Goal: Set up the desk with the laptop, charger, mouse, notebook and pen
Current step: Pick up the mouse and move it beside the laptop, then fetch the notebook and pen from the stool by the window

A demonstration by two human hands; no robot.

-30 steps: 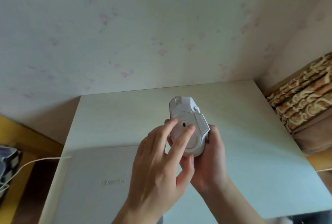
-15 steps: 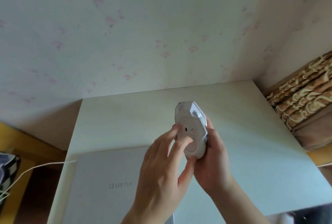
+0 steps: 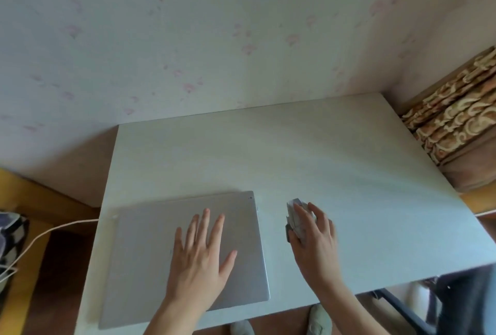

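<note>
A closed silver laptop (image 3: 150,254) lies flat on the white desk (image 3: 335,168), near its front left. My left hand (image 3: 201,256) rests spread on the laptop lid, fingers apart, holding nothing. Just right of the laptop, a white angular mouse (image 3: 296,218) sits on the desk with my right hand (image 3: 314,235) cupped over it. A white charger cable (image 3: 51,231) runs off the desk's left edge from the laptop's back corner. No notebook or pen is in view.
The desk stands against a pale flowered wall. A brown patterned piece of furniture (image 3: 456,117) is at the right. A dark checked object (image 3: 10,230) lies on a yellow surface at the left. A dark chair frame (image 3: 402,305) shows below the desk's front edge.
Both hands held the mouse up, underside showing. Now my right hand has lowered it onto the desk beside the laptop, and my left hand has moved onto the laptop lid.
</note>
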